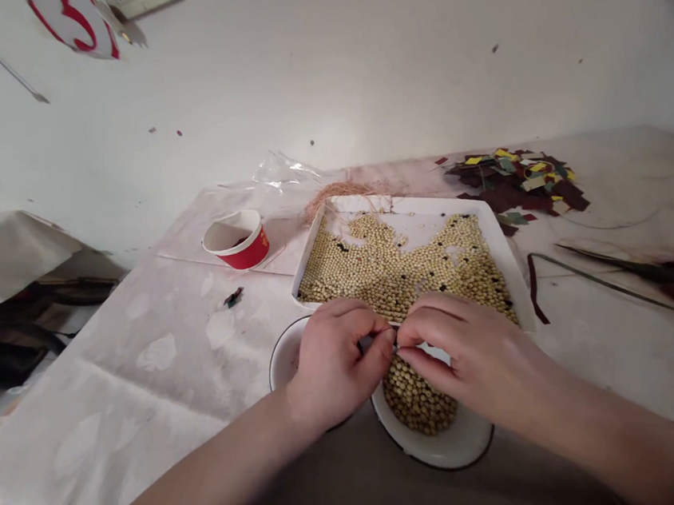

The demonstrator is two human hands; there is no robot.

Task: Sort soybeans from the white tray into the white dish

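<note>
My left hand (341, 356) and my right hand (460, 340) meet fingertip to fingertip, each in a pinch. Between them is something small and dark that I cannot make out. Just below the fingers, a white bowl (448, 454) with a dark rim holds a heap of tan beads (422, 404). A second white bowl (281, 355) is partly covered by my left hand. Beyond my hands lies a shallow white box (517, 282), spread with many pale beads (344, 264) and a few dark ones among them.
A red and white paper cup (246, 250) stands left of the box, with a small dark scrap (233, 297) nearer me. Behind the box lie orange threads (343, 193) and clear plastic (283, 170). Cut coloured pieces (522, 181) are piled at back right; scissors (670, 270) lie at right.
</note>
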